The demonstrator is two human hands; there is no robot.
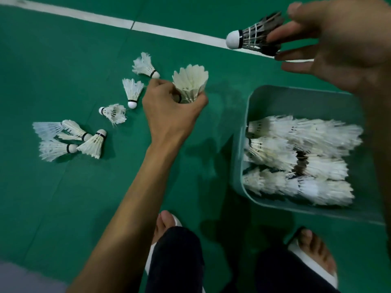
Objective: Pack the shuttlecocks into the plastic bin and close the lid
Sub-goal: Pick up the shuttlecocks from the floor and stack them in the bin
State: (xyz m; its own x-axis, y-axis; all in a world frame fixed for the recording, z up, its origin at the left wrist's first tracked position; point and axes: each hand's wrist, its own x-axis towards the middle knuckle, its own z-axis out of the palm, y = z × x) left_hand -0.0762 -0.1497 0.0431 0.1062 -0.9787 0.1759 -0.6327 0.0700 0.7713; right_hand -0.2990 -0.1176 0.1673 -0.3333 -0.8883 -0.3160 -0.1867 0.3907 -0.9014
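while feathery white shuttlecocks [300, 159] fill the smooth plastic bin [273, 96].

The left hand [173, 115] grips a white shuttlecock [191, 83], the right hand [347, 45] pinches a dark-feathered shuttlecock [254, 37] above the bin [241, 157].

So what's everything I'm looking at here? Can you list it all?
Loose shuttlecocks: seven, white, on the floor at left.
Held white shuttlecock: one, in the left hand.
Dark shuttlecock: one, dark feathers, white cork, in the right hand.
Bin: one, pale teal, on the floor at right, lid not seen.
Packed shuttlecocks: many, mostly white, lying in rows in the bin.
Floor: green.
Line: one, white, across the top.
Slippers: two, white, at bottom.
Left hand: gripping.
Right hand: pinching, raised beyond the bin.
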